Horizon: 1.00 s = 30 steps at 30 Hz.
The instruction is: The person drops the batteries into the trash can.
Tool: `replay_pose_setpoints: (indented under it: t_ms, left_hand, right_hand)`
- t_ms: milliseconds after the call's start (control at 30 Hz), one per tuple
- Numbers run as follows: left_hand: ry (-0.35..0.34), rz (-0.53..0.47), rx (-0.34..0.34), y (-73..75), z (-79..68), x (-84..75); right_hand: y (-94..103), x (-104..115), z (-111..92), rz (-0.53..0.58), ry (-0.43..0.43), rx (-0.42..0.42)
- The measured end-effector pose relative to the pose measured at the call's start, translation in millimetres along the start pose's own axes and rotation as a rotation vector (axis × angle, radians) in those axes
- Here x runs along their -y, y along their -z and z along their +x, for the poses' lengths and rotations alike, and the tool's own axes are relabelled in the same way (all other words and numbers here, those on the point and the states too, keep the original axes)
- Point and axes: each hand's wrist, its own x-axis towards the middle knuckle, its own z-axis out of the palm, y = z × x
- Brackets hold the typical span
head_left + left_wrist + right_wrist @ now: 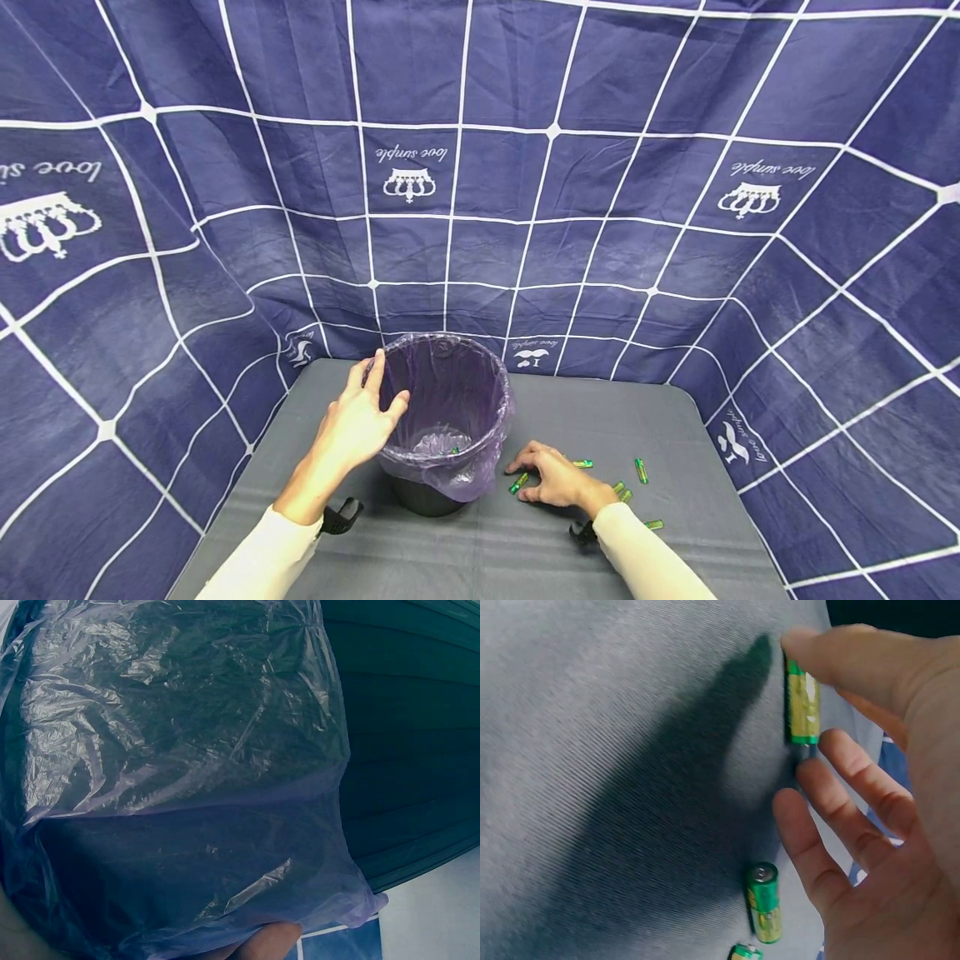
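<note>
A black bin (pixel 427 497) stands on the grey table, lined with a translucent purple bag (pixel 495 442) folded over its rim. My left hand (pixel 360 423) is at the bin's left rim, fingers spread; a fingertip (pixel 274 941) shows at the bag's edge in the left wrist view. Right of the bin, my right hand (pixel 553 477) hovers low with thumb and forefinger on either side of a green and yellow battery (pixel 519 483), which lies on the cloth. In the right wrist view the thumb overlaps the top of that battery (pixel 804 709), and the other fingers stay apart from it.
More batteries lie around the right hand: one behind it (pixel 583 463), one farther right (pixel 641 471), and others near the wrist (pixel 655 524). Something small and green (pixel 454 451) shows inside the bin. Blue gridded curtains (pixel 480 250) enclose the table at the back and sides.
</note>
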Motion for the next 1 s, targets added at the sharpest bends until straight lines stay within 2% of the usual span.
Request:
replay_pose_setpoints:
  t_ms: [167,367,1000]
  left_hand:
    - [-0.006,0.002,-0.003,-0.9,0.7,0.4]
    - [-0.006,0.002,-0.004,-1.2,1.3,0.4]
    - [-0.003,0.003,-0.006,-2.2,1.1,3.6]
  right_hand:
    - [-4.1,-1.8,-1.6,-0.03,0.039,-0.008]
    - [-6.8,-1.6,-0.5,-0.009,0.048,-0.009]
    - [-8.2,-0.1,-2.7,0.012,0.029,0.001]
